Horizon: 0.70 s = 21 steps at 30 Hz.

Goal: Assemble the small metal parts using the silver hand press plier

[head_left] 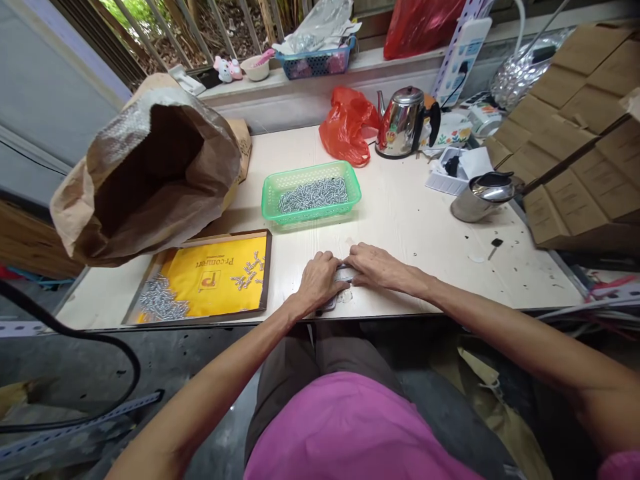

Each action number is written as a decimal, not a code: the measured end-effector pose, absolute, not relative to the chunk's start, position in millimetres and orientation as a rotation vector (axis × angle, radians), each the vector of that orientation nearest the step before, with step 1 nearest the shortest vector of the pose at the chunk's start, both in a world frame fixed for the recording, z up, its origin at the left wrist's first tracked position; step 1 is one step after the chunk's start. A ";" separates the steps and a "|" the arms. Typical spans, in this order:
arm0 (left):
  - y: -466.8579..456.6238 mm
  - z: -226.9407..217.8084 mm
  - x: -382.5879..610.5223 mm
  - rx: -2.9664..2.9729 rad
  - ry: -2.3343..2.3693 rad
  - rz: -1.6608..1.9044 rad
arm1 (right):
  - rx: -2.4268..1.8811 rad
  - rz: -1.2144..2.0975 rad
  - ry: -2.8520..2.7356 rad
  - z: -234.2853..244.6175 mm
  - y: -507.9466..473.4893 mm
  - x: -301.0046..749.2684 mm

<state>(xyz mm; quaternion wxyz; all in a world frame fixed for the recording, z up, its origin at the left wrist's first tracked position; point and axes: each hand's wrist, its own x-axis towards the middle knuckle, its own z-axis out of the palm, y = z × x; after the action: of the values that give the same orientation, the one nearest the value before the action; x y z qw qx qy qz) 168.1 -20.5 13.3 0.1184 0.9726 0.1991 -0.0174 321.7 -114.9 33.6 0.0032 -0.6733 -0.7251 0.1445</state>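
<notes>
Two hands, one small part. From the head view, the left hand (319,280) and right hand (371,264) meet near the table's (400,210) front edge, fingers curled and pinching a grey piece (345,273) between them. Both thumbs and palms hide most of it, so I can't tell its full shape or what it's made of.

My guess: it's light and fairly stiff, since it looks flat and doesn't seem to sag. If that pale sheen is bare metal or smooth plastic, it could be a bit slippery, so I'd pinch it by the two ends, pretty much like here. Doesn't strike me as fragile, but don't quote me.

Off to the left, a tray (269,272) has loose screws (163,300) in it, and past the hands a green basket (310,217) holds a heap of similar bits. Those look hard, tiny and rolly; fingertips on the shank, I'd say.
</notes>
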 end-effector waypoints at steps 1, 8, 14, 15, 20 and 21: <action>-21.0 13.0 167.9 2.834 0.587 -0.043 | -2.125 0.454 -2.255 32.0 -115.0 319.9; -21.1 15.9 168.9 2.792 0.611 -0.104 | -2.094 0.423 -2.204 18.4 -119.5 313.7; -43.9 5.2 154.7 2.842 0.722 0.155 | -1.881 0.447 -2.242 16.0 -115.7 340.2; -52.1 1.2 151.3 2.852 0.722 0.219 | -1.824 0.500 -2.239 14.5 -114.2 346.9; -92.2 -15.9 142.2 2.838 0.463 0.375 | -1.899 0.431 -2.144 4.4 -103.7 361.2; -97.3 -17.7 142.0 2.816 0.422 0.377 | -1.953 0.374 -2.157 3.2 -100.3 359.8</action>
<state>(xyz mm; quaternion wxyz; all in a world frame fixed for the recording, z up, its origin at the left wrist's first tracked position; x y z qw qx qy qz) 142.0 -97.3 -17.7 0.1345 0.9715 0.1456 0.1301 359.8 -100.3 3.2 0.1038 -0.6622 -0.7312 0.1267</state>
